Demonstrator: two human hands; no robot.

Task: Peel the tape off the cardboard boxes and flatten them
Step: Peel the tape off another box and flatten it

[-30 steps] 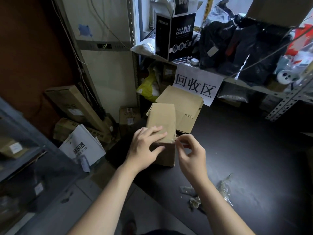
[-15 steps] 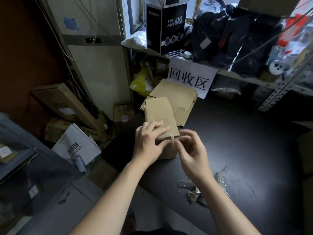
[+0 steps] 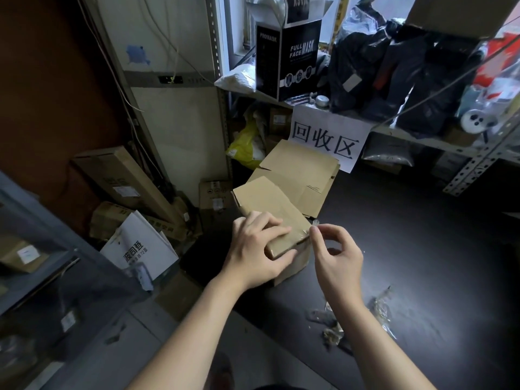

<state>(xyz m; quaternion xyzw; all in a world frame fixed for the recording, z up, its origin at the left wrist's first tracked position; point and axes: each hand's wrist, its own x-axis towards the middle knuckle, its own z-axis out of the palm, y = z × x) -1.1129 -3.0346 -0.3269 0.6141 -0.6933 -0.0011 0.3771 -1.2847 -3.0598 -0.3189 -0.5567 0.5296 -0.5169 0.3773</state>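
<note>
Dark bench (image 3: 422, 249) is carrying the cardboard box (image 3: 267, 201) near its left edge; my left hand (image 3: 253, 251) is gripping the box's near end, and my right hand (image 3: 334, 257) is pinching tape (image 3: 313, 224) at its corner.

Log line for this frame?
phase: tape peel | left hand: holds box | right hand: pinches tape end at box corner | box: not yet flattened
</note>
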